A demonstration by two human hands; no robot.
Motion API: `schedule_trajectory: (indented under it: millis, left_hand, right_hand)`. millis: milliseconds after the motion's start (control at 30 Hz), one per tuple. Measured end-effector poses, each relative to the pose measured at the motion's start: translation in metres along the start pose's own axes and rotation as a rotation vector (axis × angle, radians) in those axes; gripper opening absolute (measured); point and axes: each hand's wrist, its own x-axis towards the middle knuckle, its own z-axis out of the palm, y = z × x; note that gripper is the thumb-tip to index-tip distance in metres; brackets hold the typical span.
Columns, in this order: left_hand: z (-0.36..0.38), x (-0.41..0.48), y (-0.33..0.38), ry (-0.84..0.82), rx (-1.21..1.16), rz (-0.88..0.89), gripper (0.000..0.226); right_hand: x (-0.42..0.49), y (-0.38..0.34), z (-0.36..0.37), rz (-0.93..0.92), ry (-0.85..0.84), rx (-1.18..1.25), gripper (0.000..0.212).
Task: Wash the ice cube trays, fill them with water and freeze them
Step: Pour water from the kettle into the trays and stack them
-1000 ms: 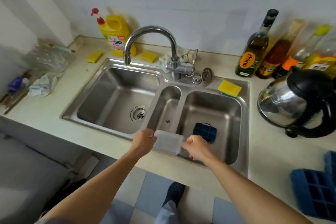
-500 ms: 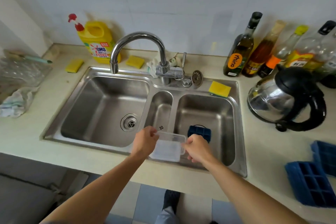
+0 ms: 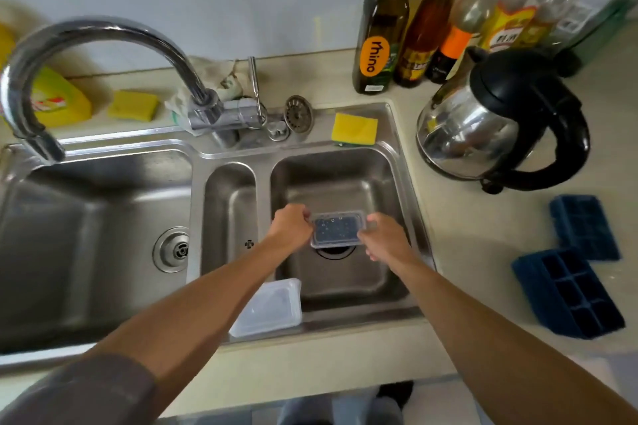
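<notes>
We are holding one lidded blue ice cube tray (image 3: pixel 336 229) low over the right basin of the sink (image 3: pixel 362 323), with the left hand (image 3: pixel 291 226) and right hand (image 3: pixel 383 238) each pinching one end, probably so that drips are falling toward the drain. One loose clear lid (image 3: pixel 266 307) is lying on the sink's rim at seven o'clock. Two more blue trays (image 3: pixel 569 293) are waiting on the surface (image 3: pixel 466 245) at three o'clock, likely for their turn. One kettle (image 3: pixel 483 128) is standing at one o'clock, and two yellow sponges (image 3: pixel 355 129) are lying at twelve and ten.
</notes>
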Motion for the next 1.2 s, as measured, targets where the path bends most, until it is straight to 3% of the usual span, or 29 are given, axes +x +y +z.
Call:
schedule_trajectory:
  millis: [133,333,700,933,1200]
  left_hand:
    - [0.022,0.037,-0.009,-0.052,0.118,-0.057,0.021]
    - [0.042,0.062,-0.022,-0.092,0.21,-0.054,0.02]
    - [0.053,0.08,-0.028,-0.043,0.139,-0.17,0.01]
    - [0.061,0.089,-0.037,-0.083,0.039,-0.261,0.014]
    - [0.061,0.084,-0.036,-0.092,-0.056,-0.298,0.022]
  right_hand:
    - [0.033,0.011,0.017,0.048,-0.015,-0.016,0.029]
    - [0.061,0.023,0.035,0.087,-0.037,-0.084,0.028]
    - [0.068,0.028,0.042,0.101,-0.007,-0.018,0.03]
    - [0.075,0.036,0.048,0.17,-0.027,0.022,0.012]
    - [0.072,0.03,0.041,0.201,-0.07,0.049,0.017]
